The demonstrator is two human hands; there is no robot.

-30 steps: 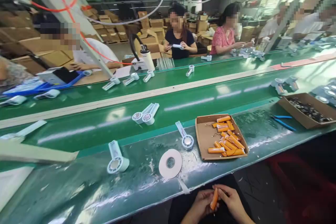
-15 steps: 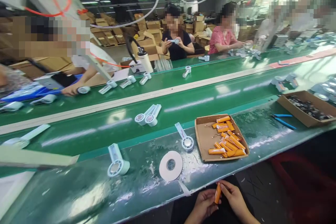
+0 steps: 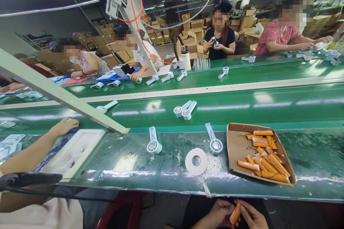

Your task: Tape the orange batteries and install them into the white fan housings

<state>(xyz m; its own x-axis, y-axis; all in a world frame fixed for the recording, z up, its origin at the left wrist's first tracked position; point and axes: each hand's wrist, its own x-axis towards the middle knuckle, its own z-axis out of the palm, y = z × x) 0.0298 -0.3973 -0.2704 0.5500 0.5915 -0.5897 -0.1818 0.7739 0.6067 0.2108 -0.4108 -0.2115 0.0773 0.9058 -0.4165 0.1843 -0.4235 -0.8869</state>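
Both my hands are low at the bottom edge, below the bench rim. My left hand and my right hand together grip one orange cylindrical cell, held tilted between the fingers. Just above them on the green bench lies a white roll of tape with a loose strip hanging over the edge. To its right a shallow cardboard tray holds several more orange cells with thin wires. Two white handheld fan bodies lie flat behind the roll.
A green conveyor belt runs across, carrying a pair of white fan bodies. A co-worker's arm reaches in at left beside a white tray. A slanted metal bar crosses the left. Several people work on the far side.
The view has swung left and down: the tray and roll now sit further right, a co-worker's arm has come into view. My hands still hold the orange cell, lower in frame.
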